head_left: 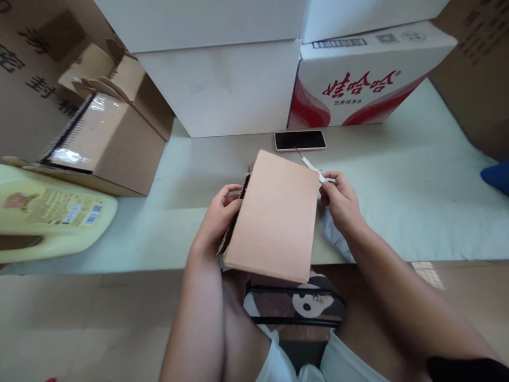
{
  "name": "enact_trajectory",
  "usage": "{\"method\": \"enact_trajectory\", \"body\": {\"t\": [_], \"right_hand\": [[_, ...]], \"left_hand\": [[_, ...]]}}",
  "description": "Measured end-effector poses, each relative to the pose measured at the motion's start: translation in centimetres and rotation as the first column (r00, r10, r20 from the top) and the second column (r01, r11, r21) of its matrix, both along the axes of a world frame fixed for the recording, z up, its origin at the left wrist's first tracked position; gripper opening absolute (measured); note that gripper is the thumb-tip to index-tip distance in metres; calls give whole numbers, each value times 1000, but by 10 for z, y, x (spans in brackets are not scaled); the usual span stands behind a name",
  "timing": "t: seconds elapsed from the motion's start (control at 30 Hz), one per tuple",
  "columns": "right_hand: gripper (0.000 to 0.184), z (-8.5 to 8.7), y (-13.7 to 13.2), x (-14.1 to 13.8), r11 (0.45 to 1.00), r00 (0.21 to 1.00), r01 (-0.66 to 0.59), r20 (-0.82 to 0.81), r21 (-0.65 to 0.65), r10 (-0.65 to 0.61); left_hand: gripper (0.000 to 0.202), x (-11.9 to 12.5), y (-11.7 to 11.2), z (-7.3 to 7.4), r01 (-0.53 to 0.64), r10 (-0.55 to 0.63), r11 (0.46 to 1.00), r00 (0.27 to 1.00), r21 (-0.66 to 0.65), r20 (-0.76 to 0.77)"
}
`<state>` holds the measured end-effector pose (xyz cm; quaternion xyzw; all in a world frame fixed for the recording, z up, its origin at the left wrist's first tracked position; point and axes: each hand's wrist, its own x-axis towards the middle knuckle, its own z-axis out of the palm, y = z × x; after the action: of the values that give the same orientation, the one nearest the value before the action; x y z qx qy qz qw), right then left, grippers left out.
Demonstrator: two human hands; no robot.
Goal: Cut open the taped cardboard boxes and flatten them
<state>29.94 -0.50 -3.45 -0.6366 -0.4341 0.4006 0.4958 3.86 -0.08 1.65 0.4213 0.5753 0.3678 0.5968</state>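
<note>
A: Entry one, the hands?

B: Left hand (220, 215), one: gripping the left side of a brown cardboard box (276, 217). Right hand (342, 204), one: pinching a slim white tool (312, 168) just beside the box's far right corner.

A: And where is the box sitting?

B: It is tilting between the two hands, overhanging the near edge of the table (397, 212).

A: Condition of the work?

B: Part-way, I am judging. The left side is showing a dark gap and rough edges, so it is probably standing open; the broad upper face is looking whole. What is remaining underneath I cannot tell. (The tool's thin tip is pointing away from the box, towards the phone.)

A: Farther out?

B: Phone (300, 140), one, lying dark-screened beyond the box. White carton with red lettering (353, 85), one, standing behind it. Plain white carton (226, 87), one, adjoining. Out left: a yellow jug (59, 212), lying on its side beside a taped brown box (127, 138).
</note>
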Motion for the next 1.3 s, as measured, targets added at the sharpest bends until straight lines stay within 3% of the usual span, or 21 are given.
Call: {"method": "enact_trajectory", "body": {"t": [0.2, 1.3], "right_hand": [[15, 1, 0, -2, 999, 1000, -1, -16, -39, 0], [9, -3, 1, -6, 999, 990, -21, -136, 49, 28]], "left_hand": [[34, 0, 0, 0, 4, -4, 1000, 1000, 10, -13], [33, 0, 0, 1, 13, -12, 1000, 999, 19, -49]]}}
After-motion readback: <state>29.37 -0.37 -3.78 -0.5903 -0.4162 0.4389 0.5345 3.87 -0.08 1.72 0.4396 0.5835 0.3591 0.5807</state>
